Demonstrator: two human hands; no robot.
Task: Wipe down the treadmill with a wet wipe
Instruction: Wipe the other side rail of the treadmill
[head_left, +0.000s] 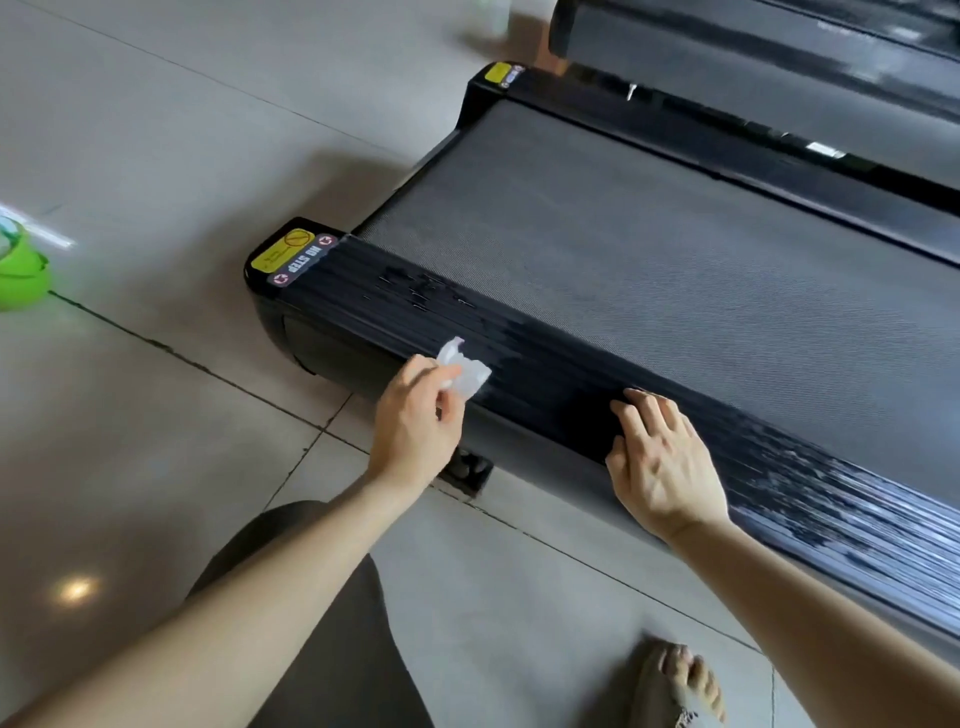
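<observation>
A: A pale tiled floor (156, 130) fills the left of the frame; a black treadmill (649, 249) runs diagonally from centre to lower right. What is the hand doing?

B: The left hand (415, 415), centre frame, pinches a crumpled wet wipe (464, 370) against the ribbed side rail (519, 364). The right hand (662, 462), just right of centre, rests flat on the same rail, fingers straight.

A: How should this pass go?

B: Probably long strokes along the ribs, toward the yellow warning sticker (288, 251) at centre left, where the rail looks dry. The streaked stretch at lower right may need a second pass.
</observation>
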